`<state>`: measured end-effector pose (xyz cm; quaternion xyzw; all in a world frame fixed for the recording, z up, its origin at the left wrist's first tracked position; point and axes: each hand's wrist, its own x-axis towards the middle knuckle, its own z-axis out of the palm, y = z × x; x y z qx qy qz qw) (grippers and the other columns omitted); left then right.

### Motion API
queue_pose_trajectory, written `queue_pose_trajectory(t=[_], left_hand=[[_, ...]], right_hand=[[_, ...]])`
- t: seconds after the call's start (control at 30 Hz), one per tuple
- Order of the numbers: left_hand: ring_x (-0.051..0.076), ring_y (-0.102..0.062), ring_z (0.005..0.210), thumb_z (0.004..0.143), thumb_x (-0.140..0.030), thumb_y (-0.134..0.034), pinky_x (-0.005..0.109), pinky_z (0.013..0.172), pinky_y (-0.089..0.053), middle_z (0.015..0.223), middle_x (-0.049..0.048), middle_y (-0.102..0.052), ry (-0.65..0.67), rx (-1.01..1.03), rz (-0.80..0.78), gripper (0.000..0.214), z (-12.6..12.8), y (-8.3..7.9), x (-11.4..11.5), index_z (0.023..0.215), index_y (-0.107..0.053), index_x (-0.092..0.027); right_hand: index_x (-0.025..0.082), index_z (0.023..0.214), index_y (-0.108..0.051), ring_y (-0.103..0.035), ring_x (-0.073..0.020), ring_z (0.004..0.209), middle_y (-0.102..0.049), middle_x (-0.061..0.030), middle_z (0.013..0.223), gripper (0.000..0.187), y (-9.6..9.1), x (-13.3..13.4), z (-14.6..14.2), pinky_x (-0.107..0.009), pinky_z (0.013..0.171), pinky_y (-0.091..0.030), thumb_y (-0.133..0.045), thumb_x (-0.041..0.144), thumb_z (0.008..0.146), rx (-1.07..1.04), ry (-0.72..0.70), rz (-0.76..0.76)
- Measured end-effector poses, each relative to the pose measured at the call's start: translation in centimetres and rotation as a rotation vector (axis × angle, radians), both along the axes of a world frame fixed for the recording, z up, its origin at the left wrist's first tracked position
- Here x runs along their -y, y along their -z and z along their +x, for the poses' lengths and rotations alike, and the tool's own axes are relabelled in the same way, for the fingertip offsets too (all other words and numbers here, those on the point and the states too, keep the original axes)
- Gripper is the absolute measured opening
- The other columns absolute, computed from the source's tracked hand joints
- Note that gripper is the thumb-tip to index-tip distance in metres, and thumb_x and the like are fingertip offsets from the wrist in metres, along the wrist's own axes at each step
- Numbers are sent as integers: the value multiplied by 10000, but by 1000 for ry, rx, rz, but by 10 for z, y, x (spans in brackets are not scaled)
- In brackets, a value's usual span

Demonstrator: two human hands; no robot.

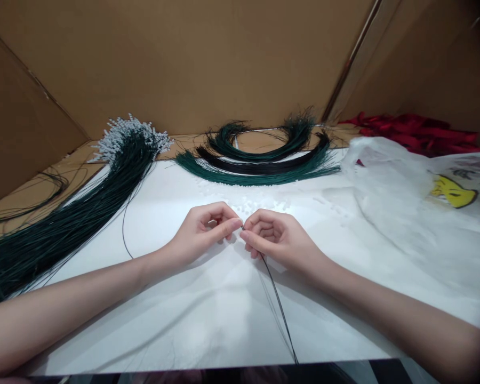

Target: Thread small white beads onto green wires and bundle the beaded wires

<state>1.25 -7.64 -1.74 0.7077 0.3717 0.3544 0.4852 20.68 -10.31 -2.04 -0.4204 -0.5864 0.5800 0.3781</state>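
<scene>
My left hand (pixel 206 228) and my right hand (pixel 272 236) meet fingertip to fingertip over a white sheet (pixel 208 314). My right hand pinches the end of a thin dark green wire (pixel 280 306), which trails back toward me across the sheet. My left hand is curled in a pinch at that same wire tip, and what it holds is too small to name. Small white pieces (pixel 250 205) lie scattered on the sheet just beyond my fingers.
A long bundle of green wires with white tips (pixel 76 213) lies at the left. Curved bundles of green and black wires (pixel 260 160) lie behind. A white plastic bag (pixel 420 197) and red material (pixel 412 130) are at the right. Cardboard walls (pixel 184 58) surround the space.
</scene>
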Motion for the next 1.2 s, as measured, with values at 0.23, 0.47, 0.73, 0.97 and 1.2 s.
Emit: queue_pose_trajectory(t=[0.23, 0.47, 0.73, 0.97, 1.2], left_hand=[[118, -558, 686, 941, -374, -593, 233, 648, -425, 738, 11, -635, -36, -75, 145, 229, -4, -1, -10, 959, -698, -172], [130, -521, 686, 892, -274, -636, 247, 642, -399, 831, 27, -625, -104, -405, 554, 120, -8, 7, -40, 906, -712, -182], [136, -517, 707, 879, -215, -624, 258, 664, -386, 824, 23, -619, -93, -456, 512, 98, -7, 8, -44, 807, -666, -165], [143, -577, 776, 898, -221, -603, 244, 702, -457, 820, 24, -640, 2, -167, 276, 81, -9, 3, -30, 856, -636, -160], [125, -656, 814, 809, -198, -760, 223, 751, -524, 866, 27, -685, 150, 209, -95, 155, -7, 4, -20, 889, -636, -149]], right_hand=[[171, 809, -578, -581, -81, 550, -594, 31, 669, 123, -2, 2, 0, -205, 565, -487, -650, 249, 871, -1, -8, 14], [167, 821, -590, -584, -84, 551, -600, 28, 672, 158, 0, 1, 2, -207, 568, -470, -657, 294, 888, -29, -17, 33], [167, 814, -598, -579, -89, 551, -602, 24, 671, 184, -1, 2, 0, -215, 562, -464, -674, 321, 878, -19, -16, 33], [170, 816, -599, -577, -88, 553, -602, 25, 670, 144, -1, 3, 2, -216, 568, -471, -642, 287, 889, -11, -7, 35], [170, 798, -602, -578, -82, 542, -598, 27, 662, 135, -2, 3, 2, -206, 555, -477, -643, 271, 878, -2, 2, 32]])
